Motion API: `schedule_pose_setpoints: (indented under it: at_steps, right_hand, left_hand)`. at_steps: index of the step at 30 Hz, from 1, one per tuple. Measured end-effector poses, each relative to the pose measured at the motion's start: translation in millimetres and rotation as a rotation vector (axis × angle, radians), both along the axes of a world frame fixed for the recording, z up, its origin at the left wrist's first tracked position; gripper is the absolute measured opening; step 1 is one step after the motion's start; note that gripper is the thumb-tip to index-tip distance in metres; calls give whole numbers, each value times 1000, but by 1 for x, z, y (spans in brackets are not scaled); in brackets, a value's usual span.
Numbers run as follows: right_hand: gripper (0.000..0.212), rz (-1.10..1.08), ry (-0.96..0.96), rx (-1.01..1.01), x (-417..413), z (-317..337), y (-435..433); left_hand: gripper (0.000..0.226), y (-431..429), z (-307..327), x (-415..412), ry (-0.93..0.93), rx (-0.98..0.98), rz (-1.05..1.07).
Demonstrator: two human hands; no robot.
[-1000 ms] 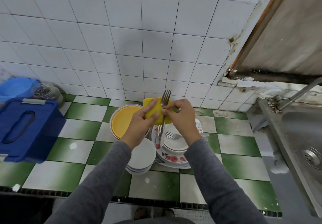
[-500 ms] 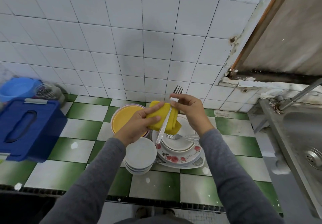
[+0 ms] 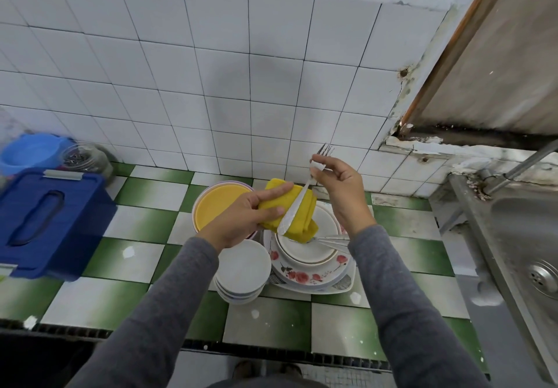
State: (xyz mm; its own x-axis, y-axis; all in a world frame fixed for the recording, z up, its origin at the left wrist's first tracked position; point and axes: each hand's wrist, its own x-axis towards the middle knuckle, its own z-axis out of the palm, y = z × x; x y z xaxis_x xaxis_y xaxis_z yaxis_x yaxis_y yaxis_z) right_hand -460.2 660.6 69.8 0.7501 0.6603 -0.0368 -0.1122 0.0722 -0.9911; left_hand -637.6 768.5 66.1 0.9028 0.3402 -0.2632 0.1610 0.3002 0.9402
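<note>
The left grip (image 3: 250, 215) closes around a folded yellow cloth (image 3: 303, 221), and the right grip (image 3: 341, 185) pinches a fork (image 3: 302, 194) just under its tines. The fork slants tines-up, its handle lying across the cloth, above the dishes.

Straight below the two grips, a small white plate (image 3: 305, 254) carries more cutlery (image 3: 332, 241) and tops a stack that includes a rose-patterned plate (image 3: 302, 276). Under the left grip sit a yellow plate (image 3: 217, 206) and stacked white bowls (image 3: 243, 270). Far to its left are a lidded blue box (image 3: 45, 221), a blue bowl (image 3: 27, 152) and a glass jar (image 3: 84, 158) with dark contents.

Bare checked bench (image 3: 145, 221) tiles lie between box and dishes. Right of the right grip, more tiles run to the steel sink (image 3: 528, 236) rim.
</note>
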Motion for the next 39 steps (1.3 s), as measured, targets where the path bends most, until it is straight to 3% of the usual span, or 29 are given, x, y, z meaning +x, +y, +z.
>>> schedule_pose_setpoints:
  at_steps: [3, 9, 15, 21, 28, 33, 39]
  right_hand:
    - [25, -82, 11, 10, 3, 2, -2]
    - [24, 78, -26, -8, -9, -5, -1]
    - [26, -72, 2, -5, 0, 5, -5]
    - [24, 55, -30, -29, -12, -5, -2]
    - [27, -59, -19, -43, 0, 6, -5]
    - [24, 7, -201, -184, -9, 5, -2]
    - [24, -20, -617, -466, -14, 13, 9]
  left_hand:
    - [44, 0, 1, -1, 1, -9, -6]
    - [43, -4, 6, 5, -4, 34, 15]
    - [45, -4, 3, 1, 20, 52, -10]
    - [44, -2, 4, 6, -13, 10, 57]
    - [45, -1, 3, 3, 29, 51, 12]
    - [45, -4, -2, 10, 25, 131, 138]
    - [48, -11, -8, 18, 48, 271, 190]
